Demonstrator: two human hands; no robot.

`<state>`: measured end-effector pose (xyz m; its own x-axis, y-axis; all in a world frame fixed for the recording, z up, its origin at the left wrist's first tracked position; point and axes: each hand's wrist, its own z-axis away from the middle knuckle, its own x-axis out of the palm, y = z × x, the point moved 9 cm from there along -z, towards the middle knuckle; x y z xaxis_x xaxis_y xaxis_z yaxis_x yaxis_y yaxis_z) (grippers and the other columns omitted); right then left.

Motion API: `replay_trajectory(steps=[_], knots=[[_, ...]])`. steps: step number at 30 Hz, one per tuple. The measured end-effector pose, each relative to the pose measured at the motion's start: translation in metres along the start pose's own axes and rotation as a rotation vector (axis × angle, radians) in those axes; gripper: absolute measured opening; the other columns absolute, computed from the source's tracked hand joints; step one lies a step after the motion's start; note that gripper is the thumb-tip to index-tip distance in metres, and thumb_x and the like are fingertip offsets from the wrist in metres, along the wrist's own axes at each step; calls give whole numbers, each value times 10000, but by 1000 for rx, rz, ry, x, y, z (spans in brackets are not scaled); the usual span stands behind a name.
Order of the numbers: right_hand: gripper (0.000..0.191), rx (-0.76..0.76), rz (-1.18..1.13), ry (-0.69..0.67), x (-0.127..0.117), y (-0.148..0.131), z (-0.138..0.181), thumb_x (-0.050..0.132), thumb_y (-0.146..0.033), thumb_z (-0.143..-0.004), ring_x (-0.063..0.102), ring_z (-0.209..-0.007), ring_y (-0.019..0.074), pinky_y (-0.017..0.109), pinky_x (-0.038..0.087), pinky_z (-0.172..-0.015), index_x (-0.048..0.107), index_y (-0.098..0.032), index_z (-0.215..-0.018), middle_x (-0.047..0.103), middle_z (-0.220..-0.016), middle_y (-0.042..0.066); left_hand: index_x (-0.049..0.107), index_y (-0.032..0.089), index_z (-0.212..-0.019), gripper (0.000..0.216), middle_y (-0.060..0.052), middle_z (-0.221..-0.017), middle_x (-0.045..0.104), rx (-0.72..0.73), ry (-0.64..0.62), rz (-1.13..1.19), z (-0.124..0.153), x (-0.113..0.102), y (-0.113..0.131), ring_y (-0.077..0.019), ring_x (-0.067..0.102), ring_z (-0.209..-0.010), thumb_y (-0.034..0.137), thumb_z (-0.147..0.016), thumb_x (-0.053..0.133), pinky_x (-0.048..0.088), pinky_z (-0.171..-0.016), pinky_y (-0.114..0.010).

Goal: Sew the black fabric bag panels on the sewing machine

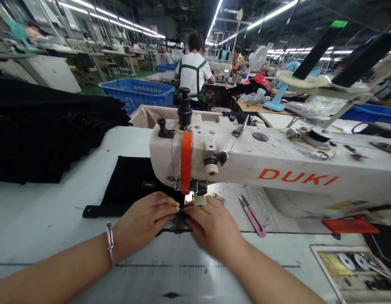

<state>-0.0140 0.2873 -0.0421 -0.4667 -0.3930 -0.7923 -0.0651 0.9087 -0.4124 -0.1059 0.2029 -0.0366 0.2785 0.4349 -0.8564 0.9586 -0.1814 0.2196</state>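
My left hand (144,221) and my right hand (211,226) meet just in front of the needle of a white sewing machine (277,169). Both hands have fingers curled and pressed down on a narrow strip of black fabric (128,185) under the presser foot (195,192). The black piece spreads out to the left behind the needle and carries a small label. A silver bracelet (110,242) sits on my left wrist. The fingertips nearly touch each other at the seam line.
Pink thread snips (254,215) lie on the table right of my right hand. A tall stack of black fabric (46,131) fills the left side. A tray of bobbins (354,270) sits at the lower right. A blue basket (138,93) and seated workers are behind the machine.
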Motion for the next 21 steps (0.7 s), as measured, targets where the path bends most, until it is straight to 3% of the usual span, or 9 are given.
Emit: replay_trajectory(steps=[8, 21], knots=[[158, -31, -36, 17, 5, 1, -2, 574, -132, -989, 668, -931, 222, 359, 546, -842, 729, -158, -1004, 741, -981, 97, 714, 162, -1024, 295, -27, -1028, 761, 51, -8, -24, -4, 7, -1, -156, 692, -978, 179, -1063, 422, 557, -959, -329], [243, 19, 24, 43, 4, 12, -9, 582, -64, -918, 628, -921, 247, 369, 554, -801, 721, -172, -1085, 736, -1051, 96, 733, 199, -994, 258, -20, -993, 768, -71, 10, -19, -15, 16, -31, -199, 696, -1009, 240, -1045, 484, 532, -987, -358]])
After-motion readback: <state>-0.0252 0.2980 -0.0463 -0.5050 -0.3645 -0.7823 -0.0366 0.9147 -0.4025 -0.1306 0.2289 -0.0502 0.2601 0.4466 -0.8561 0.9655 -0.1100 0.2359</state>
